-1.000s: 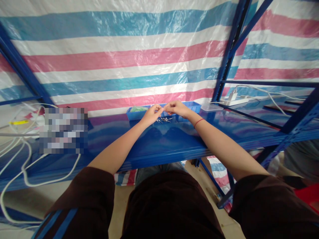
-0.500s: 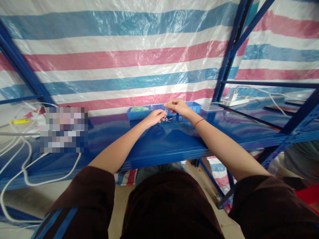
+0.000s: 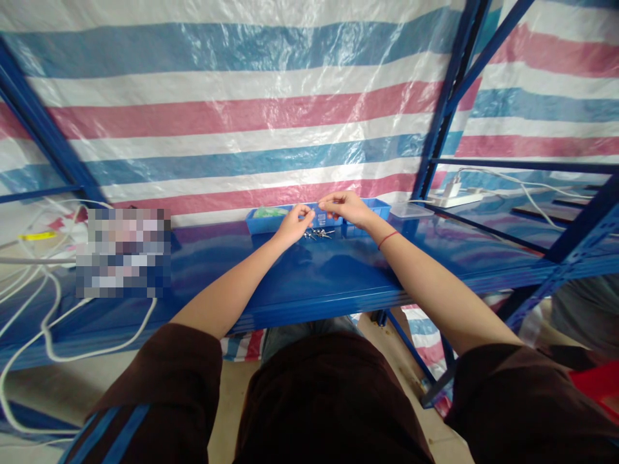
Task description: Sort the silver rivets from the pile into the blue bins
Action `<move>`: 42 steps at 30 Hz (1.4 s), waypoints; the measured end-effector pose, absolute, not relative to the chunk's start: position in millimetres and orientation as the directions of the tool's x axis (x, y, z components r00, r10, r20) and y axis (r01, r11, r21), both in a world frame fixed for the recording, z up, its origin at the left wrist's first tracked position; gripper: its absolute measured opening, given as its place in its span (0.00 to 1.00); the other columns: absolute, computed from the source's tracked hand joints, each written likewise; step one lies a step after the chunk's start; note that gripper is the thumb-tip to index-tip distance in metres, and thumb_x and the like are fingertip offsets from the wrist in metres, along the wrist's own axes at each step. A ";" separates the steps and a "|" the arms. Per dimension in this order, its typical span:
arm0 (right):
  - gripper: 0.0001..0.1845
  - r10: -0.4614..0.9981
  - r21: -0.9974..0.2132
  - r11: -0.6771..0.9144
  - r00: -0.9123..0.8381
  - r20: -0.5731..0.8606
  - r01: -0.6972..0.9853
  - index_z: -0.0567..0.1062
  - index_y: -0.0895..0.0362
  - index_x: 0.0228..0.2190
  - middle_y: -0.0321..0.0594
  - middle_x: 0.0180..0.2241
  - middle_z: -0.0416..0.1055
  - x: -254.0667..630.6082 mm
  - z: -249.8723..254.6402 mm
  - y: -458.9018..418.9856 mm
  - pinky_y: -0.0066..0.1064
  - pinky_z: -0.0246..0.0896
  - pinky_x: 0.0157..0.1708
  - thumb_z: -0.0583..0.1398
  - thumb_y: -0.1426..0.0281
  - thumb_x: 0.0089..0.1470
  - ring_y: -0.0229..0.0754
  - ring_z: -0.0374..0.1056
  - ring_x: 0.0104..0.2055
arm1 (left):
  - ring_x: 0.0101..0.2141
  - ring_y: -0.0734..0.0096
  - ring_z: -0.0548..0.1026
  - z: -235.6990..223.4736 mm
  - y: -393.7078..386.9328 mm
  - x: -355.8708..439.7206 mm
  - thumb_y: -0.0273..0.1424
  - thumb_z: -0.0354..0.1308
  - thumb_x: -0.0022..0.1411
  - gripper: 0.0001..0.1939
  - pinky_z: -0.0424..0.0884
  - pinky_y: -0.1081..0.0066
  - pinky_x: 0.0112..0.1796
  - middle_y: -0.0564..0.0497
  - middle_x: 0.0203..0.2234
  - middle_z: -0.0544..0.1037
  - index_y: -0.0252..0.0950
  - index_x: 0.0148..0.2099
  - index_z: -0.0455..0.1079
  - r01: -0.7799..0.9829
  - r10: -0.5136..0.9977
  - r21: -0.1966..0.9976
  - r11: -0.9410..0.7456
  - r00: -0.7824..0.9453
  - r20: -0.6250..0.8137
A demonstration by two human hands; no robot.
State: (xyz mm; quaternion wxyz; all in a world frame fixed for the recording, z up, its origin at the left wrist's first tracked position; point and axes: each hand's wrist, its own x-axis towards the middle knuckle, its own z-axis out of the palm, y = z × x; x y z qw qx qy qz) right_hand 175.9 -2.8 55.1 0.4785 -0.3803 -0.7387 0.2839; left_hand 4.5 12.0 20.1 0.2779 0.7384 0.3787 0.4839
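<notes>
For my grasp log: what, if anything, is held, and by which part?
It can't be told: the left hand and right hand look pinched near the metal parts, but anything between their fingertips is too small.

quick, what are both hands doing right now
Left hand: fingertips pinched together, anything held too small to tell
Right hand: thumb and fingers pinched, whether it holds anything cannot be told

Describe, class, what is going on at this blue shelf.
A person works at the blue metal shelf with two bare hands. The left hand and right hand are close together, each with its fingertips pinched; anything between them is too small to make out. Small metal parts lie loose on the shelf near the hands, in front of a blue plastic bin with something green inside.
</notes>
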 end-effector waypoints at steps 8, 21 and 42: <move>0.09 0.816 -0.689 0.577 -0.358 0.455 0.439 0.75 0.61 0.25 0.35 0.19 0.68 174.9 47.7 -0.3 0.24 0.57 0.18 0.62 0.66 0.45 0.32 0.61 0.18 | 0.29 0.75 0.73 22.3 14.0 5.1 0.36 0.47 0.62 0.09 0.68 0.72 0.34 0.50 0.33 0.72 0.35 0.39 0.61 0.337 0.808 0.735 -0.589 0.222 0.545; 0.15 0.744 -0.602 -0.022 0.415 0.524 0.798 0.76 0.61 0.34 0.50 0.36 0.74 245.1 34.8 40.9 0.37 0.62 0.41 0.56 0.65 0.47 0.51 0.69 0.42 | 0.49 0.60 0.67 13.9 6.2 -3.4 0.40 0.42 0.63 0.19 0.64 0.61 0.47 0.48 0.50 0.68 0.42 0.51 0.66 0.730 0.715 0.006 -0.683 0.667 0.208; 0.14 0.794 -0.455 0.587 -0.587 0.162 0.669 0.78 0.59 0.33 0.38 0.28 0.75 186.4 41.3 11.6 0.24 0.58 0.26 0.61 0.70 0.41 0.33 0.65 0.25 | 0.40 0.63 0.73 17.2 6.1 -1.5 0.29 0.49 0.60 0.10 0.66 0.67 0.40 0.49 0.36 0.76 0.39 0.41 0.70 0.720 0.667 0.006 -0.694 0.639 0.384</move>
